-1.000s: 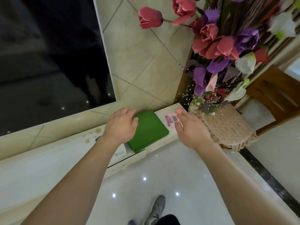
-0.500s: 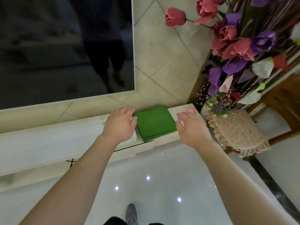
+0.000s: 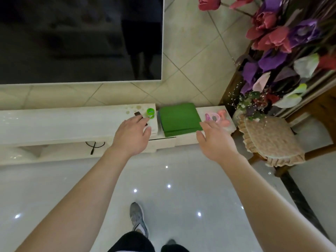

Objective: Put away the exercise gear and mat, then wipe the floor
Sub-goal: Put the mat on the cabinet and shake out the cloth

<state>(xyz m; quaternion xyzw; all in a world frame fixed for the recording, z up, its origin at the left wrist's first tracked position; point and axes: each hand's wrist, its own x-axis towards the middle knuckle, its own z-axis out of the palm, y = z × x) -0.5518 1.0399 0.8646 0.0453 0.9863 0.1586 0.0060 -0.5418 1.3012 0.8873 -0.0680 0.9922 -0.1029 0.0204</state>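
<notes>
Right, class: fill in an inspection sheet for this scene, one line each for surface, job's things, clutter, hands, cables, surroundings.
Surface: white TV stand, above a glossy floor.
Job's things: folded green mat flat on the stand; pink gear right of it.
Clutter: small green tub and dark block left of the mat.
Hands: left hand open beside the mat's left edge; right hand open at its right corner; neither grips anything.
Cables: black cable on the lower shelf.
Surroundings: TV screen, artificial flowers, cushioned stool.
</notes>
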